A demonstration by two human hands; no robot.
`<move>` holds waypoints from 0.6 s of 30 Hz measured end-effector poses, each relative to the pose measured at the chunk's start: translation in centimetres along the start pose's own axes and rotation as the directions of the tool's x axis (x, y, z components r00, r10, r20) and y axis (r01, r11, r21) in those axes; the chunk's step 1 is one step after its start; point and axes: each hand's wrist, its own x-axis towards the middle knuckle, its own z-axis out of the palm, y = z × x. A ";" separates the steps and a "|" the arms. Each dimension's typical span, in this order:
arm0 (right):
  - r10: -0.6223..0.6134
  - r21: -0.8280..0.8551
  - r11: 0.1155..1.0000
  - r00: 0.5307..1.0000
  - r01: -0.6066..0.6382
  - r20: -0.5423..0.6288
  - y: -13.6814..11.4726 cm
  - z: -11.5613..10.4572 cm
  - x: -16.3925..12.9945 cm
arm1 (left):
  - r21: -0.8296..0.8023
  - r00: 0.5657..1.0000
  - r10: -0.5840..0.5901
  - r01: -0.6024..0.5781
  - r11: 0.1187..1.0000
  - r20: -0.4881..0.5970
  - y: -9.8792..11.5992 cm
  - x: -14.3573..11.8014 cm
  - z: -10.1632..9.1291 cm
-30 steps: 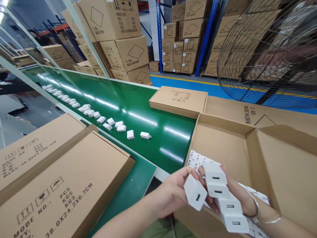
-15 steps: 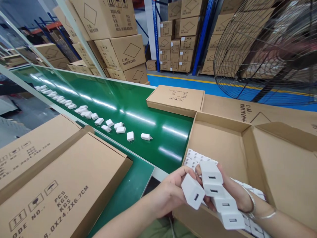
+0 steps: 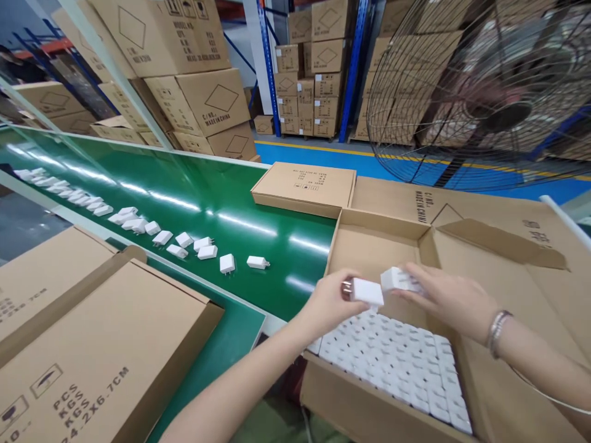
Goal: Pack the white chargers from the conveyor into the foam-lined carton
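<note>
My left hand pinches a white USB charger by its prong end, above the open carton's near left part. My right hand is closed on more white plug chargers; how many is hidden by the fingers. These face the left hand's charger across a small gap. Beneath both hands, tight rows of white chargers fill the near part of the open cardboard box. The box's far part shows bare cardboard.
A line of loose chargers lies on the green conveyor belt. A closed flat carton sits on the belt's far side. Large cartons stand at left front. A caged fan stands at right, stacked boxes behind.
Both hands have moved up and further over the box. The right hand's row of chargers has turned from facing me to lying sideways. My view has swung slightly right.
</note>
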 end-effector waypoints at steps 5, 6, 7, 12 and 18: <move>-0.038 -0.203 0.976 0.977 0.082 0.210 0.3 2.3 -0.4 | 0.571 0.974 0.123 -0.212 0.793 0.192 -0.7 5.4 3.9; -0.043 -0.183 0.979 0.968 0.090 0.249 0.4 2.9 -0.6 | 0.618 0.958 0.115 -0.259 0.742 0.264 -0.6 5.9 4.3; -0.042 -0.161 0.983 0.960 0.090 0.276 0.5 3.3 -0.8 | 0.654 0.940 0.106 -0.305 0.692 0.326 -0.5 6.1 4.6; -0.105 -0.061 0.991 0.969 0.121 0.223 2.0 4.3 -1.6 | 0.721 0.908 -0.024 -0.317 0.616 0.419 0.1 6.6 5.1; -0.197 0.155 0.974 0.954 0.165 0.224 3.7 4.1 -1.1 | 0.696 0.894 0.012 -0.358 0.623 0.449 -0.5 7.2 4.8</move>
